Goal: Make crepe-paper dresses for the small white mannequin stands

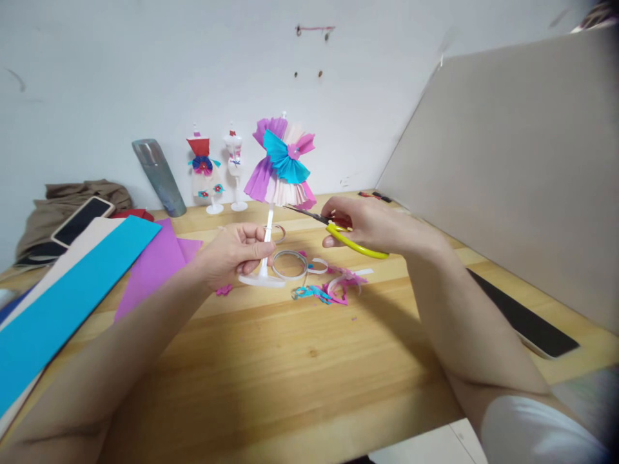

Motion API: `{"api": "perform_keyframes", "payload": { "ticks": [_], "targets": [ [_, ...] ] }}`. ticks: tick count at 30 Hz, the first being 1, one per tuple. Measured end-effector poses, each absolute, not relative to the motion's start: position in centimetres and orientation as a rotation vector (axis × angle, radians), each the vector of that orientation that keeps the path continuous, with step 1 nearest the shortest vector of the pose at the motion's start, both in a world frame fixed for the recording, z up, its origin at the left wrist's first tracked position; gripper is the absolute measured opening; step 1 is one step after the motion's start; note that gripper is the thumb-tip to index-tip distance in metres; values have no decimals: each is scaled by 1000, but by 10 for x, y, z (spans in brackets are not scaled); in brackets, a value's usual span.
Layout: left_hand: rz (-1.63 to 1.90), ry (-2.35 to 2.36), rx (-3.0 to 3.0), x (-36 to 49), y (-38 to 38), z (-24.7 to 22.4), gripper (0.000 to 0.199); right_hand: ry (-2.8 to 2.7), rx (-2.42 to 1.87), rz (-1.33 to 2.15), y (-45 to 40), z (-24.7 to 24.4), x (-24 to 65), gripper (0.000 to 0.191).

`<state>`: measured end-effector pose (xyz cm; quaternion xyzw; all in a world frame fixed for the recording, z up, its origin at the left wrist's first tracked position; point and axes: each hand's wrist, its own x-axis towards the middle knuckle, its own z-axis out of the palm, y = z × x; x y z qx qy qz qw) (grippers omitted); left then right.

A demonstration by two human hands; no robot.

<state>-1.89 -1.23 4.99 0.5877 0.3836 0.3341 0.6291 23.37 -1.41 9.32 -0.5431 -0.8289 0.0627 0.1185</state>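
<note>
Pleated dress (286, 161) in purple, pink and blue sits high on its white stand (269, 225), just above the fingers of my left hand (239, 250). Those fingers curl in around the post, thumb pressed against it, and I see no slack; the round foot (262, 281) is just below them. My right hand (371, 222) has its fingers closed on the yellow handles of the scissors (358, 246), whose tips point leftward close under the pale hem. Whether they touch it, or how far the blades are parted, I cannot tell. At this edge, I'd say the post wants a firm grip so the skirt doesn't swing, and the blades should run level with the hem in small bites, tips clear of the post and of my left fingers. If the stuff is as thin as it looks, it probably creases easily, so light pressure suits it. From my right fingers, the dress lies up and to the left, apart from them; scraps (344, 285) lie on the table (300, 367) below.
</note>
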Motion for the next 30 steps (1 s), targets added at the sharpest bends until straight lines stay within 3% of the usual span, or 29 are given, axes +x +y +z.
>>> {"api": "perform_keyframes", "payload": {
  "ticks": [18,30],
  "targets": [
    [758,881,1363,-19,-12,51,23,-2393,-1626,182,-13,94,234,31],
    [754,872,1368,-19,-11,50,25,-2446,-1557,200,-13,94,239,44]
  ]
}}
